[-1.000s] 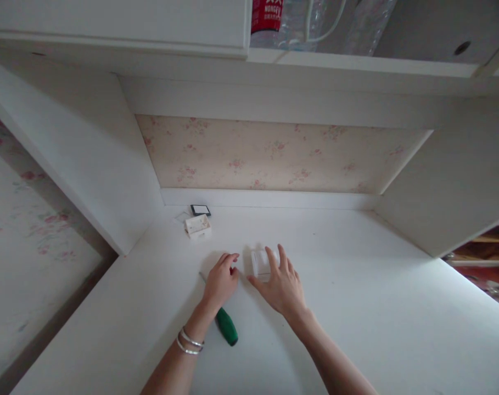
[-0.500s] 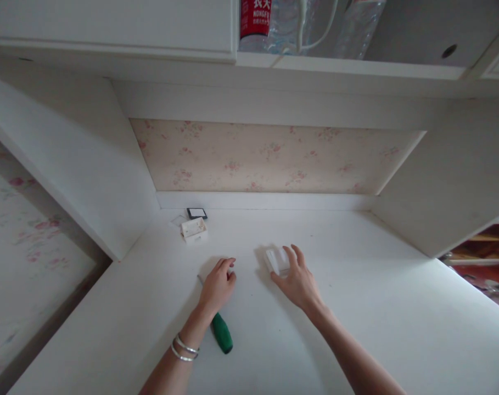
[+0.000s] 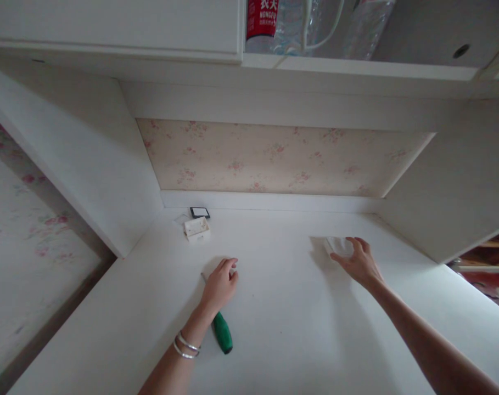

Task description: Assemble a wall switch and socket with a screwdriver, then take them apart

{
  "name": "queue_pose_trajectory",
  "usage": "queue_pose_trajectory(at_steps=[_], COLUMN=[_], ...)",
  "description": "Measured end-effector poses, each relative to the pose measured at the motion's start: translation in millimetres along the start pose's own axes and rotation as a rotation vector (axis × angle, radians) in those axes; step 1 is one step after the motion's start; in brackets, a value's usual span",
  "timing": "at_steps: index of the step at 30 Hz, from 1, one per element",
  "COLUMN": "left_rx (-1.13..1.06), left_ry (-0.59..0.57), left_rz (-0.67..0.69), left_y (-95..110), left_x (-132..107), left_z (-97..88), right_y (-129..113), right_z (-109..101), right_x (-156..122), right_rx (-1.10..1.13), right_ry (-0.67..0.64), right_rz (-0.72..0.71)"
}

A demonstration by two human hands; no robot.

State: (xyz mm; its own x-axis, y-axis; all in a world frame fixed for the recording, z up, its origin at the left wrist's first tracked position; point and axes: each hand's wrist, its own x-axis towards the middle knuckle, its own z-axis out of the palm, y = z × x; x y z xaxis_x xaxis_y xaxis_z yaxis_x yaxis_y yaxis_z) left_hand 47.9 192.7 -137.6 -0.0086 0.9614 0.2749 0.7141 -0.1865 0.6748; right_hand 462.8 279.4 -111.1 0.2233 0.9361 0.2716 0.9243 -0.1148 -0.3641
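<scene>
Out to the right, my right hand (image 3: 359, 262) grips a small white, partly see-through plastic box (image 3: 337, 247) between thumb and fingers. The hand covers the box's right side. My left hand (image 3: 222, 282) lies loosely curled left of the middle, with a gap between thumb and fingers and nothing visible in them. It is over a screwdriver (image 3: 222, 333): the green handle shows below the wrist, the shaft tip shows at the hand's upper left, and the middle is hidden.
Toward the back left of the white tabletop (image 3: 269, 351) sit an open cream-coloured case (image 3: 197, 229), a dark-framed rectangular piece (image 3: 200, 212) and a faint clear sheet (image 3: 181, 219). Cabinet panels (image 3: 459, 186) flank both sides. A shelf overhead holds plastic bottles (image 3: 262, 19) and a white cable.
My right hand has moved right and slightly away from me, taking the white plastic box with it. My left hand and the screwdriver are nearly still. The view has shifted slightly.
</scene>
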Motion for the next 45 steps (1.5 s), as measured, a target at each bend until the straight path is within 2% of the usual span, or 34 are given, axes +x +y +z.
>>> queue_pose_trajectory(at_steps=[7, 15, 22, 29, 35, 40, 42, 45], left_rx=[0.005, 0.001, -0.002, 0.006, -0.001, -0.004, -0.009, -0.023], left_ry=[-0.008, -0.014, -0.021, -0.015, -0.012, -0.012, -0.013, -0.010], left_rz=[-0.008, -0.018, -0.025, -0.012, -0.017, -0.013, -0.014, -0.017], left_y=[2, 3, 0, -1, 0, 0, 1, 2], left_x=[-1, 0, 0, 1, 0, -1, -1, -1], left_z=[-1.1, -2.0, -0.2, 2.6, 2.2, 1.5, 1.0, -0.2], right_y=[50, 78, 75, 71, 83, 89, 85, 64], right_z=[2, 10, 9, 9, 12, 10, 5, 2], right_x=[22, 32, 26, 25, 39, 53, 53, 42], right_rx=[-0.036, 0.031, 0.153, 0.018, -0.068, -0.060, -0.064, -0.084], right_ry=[0.035, 0.013, -0.071, -0.064, -0.068, -0.086, -0.050, 0.135], right_rz=[0.006, -0.005, 0.122, 0.169, 0.128, 0.190, 0.189, 0.098])
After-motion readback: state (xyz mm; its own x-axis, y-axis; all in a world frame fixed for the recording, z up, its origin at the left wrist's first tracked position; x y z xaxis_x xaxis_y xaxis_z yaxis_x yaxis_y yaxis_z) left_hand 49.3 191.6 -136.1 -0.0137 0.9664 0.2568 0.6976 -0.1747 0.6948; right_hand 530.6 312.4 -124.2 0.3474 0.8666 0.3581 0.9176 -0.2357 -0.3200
